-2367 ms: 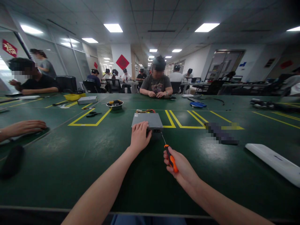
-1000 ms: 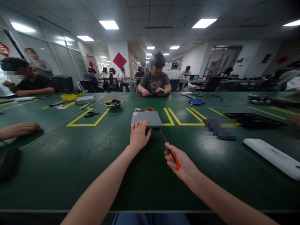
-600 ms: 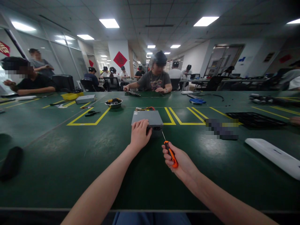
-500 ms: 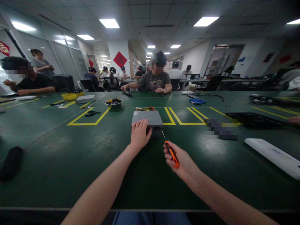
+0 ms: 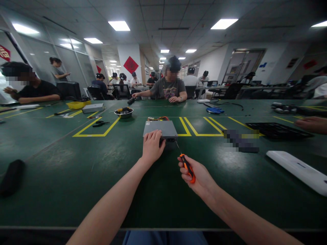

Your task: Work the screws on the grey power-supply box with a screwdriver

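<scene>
A flat grey metal box (image 5: 163,128) lies on the green table (image 5: 76,163) straight ahead, with coloured wires (image 5: 157,118) at its far end. My left hand (image 5: 152,147) rests on the box's near left corner, fingers curled over the edge. My right hand (image 5: 196,175) is closed round the orange-and-black handle of a screwdriver (image 5: 187,166). Its thin shaft points up and left, with the tip at the box's near right corner.
A metal bowl with tools (image 5: 124,112), black scissors (image 5: 100,124) and a grey box (image 5: 93,108) lie far left. A black tray (image 5: 278,129) and a white panel (image 5: 298,170) sit to the right, where another person's hand (image 5: 312,124) reaches in. A person (image 5: 170,86) works opposite.
My hands and the screwdriver have barely shifted on the box. The hand at the left edge is gone, a hand has come in at the right, and the person opposite has reached out an arm.
</scene>
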